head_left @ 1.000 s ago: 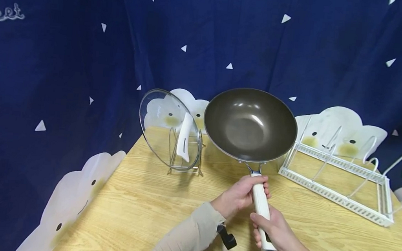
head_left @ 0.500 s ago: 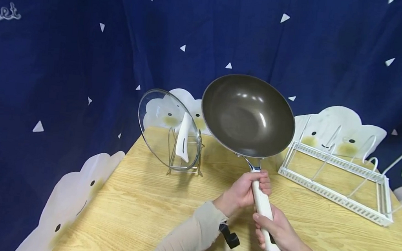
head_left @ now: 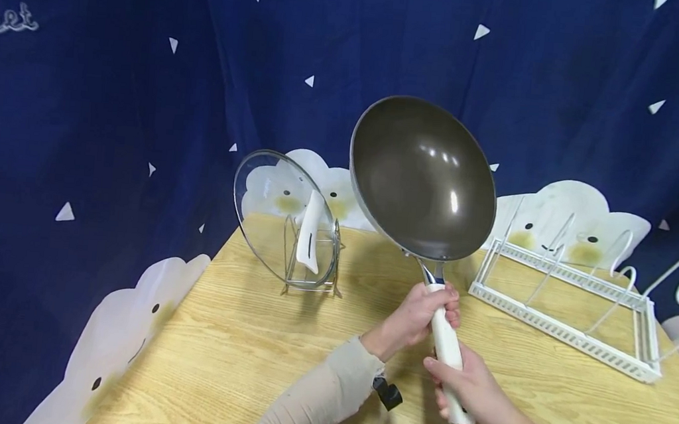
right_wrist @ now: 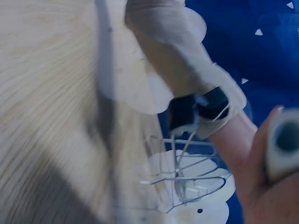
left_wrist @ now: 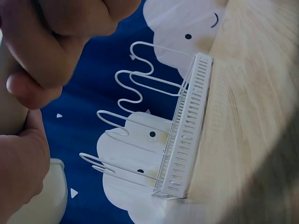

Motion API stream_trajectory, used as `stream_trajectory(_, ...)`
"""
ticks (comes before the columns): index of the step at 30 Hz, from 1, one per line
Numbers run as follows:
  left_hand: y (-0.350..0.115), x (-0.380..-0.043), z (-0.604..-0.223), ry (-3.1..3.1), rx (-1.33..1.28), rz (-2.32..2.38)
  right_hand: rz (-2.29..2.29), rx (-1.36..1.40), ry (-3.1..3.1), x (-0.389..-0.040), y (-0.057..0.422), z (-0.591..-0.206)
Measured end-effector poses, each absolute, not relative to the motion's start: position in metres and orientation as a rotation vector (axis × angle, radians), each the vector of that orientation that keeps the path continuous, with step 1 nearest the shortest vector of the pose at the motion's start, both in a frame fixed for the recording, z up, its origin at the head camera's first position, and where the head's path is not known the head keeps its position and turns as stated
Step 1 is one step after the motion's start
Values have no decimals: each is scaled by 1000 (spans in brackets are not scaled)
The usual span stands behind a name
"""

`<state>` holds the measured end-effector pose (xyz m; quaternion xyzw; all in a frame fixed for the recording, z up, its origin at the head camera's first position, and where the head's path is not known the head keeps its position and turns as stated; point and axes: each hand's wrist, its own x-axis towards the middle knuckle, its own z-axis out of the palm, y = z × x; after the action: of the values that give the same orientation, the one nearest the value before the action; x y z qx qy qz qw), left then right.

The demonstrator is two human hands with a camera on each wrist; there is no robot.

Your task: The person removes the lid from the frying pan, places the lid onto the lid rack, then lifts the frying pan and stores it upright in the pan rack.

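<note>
Both hands hold a wok (head_left: 422, 178) up over the table in the head view, its dark inside facing me and its bowl tilted up. My left hand (head_left: 421, 315) grips the upper end of the white handle (head_left: 446, 340), close under the metal bracket. Lower down, my right hand (head_left: 472, 385) is wrapped round the handle near its end. In the left wrist view, curled fingers (left_wrist: 42, 42) and part of the pale wok (left_wrist: 46, 196) show at the left. The handle's hollow end (right_wrist: 285, 140) pokes out of the right hand in the right wrist view.
A glass lid (head_left: 266, 233) with a white grip leans in a small wire stand (head_left: 312, 288) at the left. On the right stands a white rack (head_left: 564, 329) with wavy wire dividers. Behind the wooden table (head_left: 233, 350) hangs a blue curtain (head_left: 359, 40).
The wok's bowl has risen and tilted further upright, turning slightly. Both hands keep their grip on the handle; the left has moved up a little. Lid and rack stay put.
</note>
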<state>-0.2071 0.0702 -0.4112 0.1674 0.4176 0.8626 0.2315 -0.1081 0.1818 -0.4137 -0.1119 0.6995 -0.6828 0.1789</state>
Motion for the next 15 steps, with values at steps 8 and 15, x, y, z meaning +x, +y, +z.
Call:
stream_trajectory(8,73,-207,-404,1431,468,2368,-1896,55,2231,-109,168,-411)
stream_trajectory(15,78,-204,-397,1571,548,2246,-1955,103,2278,-109,166,-420)
